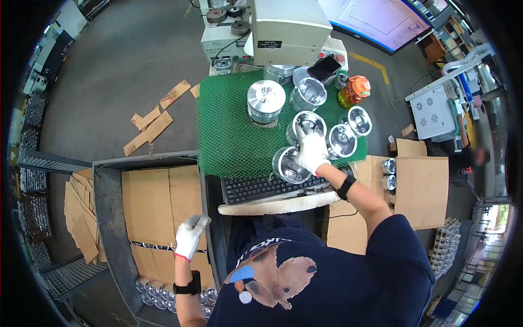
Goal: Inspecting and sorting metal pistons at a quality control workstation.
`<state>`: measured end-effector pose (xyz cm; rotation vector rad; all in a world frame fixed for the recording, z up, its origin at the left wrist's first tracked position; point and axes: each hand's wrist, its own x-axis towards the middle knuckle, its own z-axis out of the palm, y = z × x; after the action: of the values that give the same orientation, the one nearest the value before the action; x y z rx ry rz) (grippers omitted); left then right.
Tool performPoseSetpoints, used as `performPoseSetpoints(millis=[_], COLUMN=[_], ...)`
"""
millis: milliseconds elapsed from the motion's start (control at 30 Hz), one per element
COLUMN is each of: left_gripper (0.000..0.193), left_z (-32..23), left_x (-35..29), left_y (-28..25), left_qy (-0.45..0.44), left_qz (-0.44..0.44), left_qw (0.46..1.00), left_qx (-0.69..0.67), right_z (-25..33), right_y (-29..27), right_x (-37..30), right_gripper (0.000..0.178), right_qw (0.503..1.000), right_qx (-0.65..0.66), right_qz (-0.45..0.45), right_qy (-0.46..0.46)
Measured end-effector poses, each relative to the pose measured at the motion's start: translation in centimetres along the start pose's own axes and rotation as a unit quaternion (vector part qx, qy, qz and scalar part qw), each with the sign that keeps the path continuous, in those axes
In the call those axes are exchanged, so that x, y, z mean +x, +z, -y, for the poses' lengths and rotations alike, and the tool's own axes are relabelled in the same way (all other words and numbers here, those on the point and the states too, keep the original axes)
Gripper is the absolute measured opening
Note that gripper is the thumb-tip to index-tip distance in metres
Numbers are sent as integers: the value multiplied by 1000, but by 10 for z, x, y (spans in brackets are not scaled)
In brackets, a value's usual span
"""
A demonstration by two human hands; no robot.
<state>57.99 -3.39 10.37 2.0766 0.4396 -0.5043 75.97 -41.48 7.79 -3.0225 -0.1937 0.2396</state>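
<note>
My right hand point(312, 151), in a white glove, is over the green mesh mat point(229, 125). Its fingers reach into the hollow of a shiny metal piston point(320, 123), gripping its rim. Close under the same hand a second piston point(286, 169) lies tilted at the mat's front edge. Two more hollow-side-up pistons, a nearer one point(343, 143) and a farther one point(360, 120), stand to the right. Farther back are another piston point(308, 94) and a closed-top one point(266, 98). My gloved left hand point(190, 236) hangs over the metal bin's edge, fingers loosely extended, holding nothing visible.
A keyboard point(261, 189) lies along the front of the mat. Behind it stand a beige machine point(291, 32), a phone point(324, 67), an orange-lidded jar point(355, 91) and a monitor point(378, 22). The cardboard-lined bin point(111, 218) at left holds several pistons point(158, 294). An open carton point(419, 191) is at right.
</note>
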Motion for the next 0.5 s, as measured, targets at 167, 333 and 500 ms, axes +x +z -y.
performPoseSetpoints(millis=[167,333,500], left_gripper=[28,34,67], left_z=[-29,3,-29], left_x=[19,52,83], left_y=[-9,8,32], left_qy=[-1,52,-98], left_qz=[21,61,228], left_qw=[1000,969,909], left_qx=[23,-234,-335], right_z=[21,19,78], right_y=[-12,-1,-58], right_x=[-32,-56,-48], right_gripper=[62,41,46], right_qw=[970,966,972], right_qx=[-43,8,69], right_qz=[-182,-111,-94], right_qy=[-154,-231,-206])
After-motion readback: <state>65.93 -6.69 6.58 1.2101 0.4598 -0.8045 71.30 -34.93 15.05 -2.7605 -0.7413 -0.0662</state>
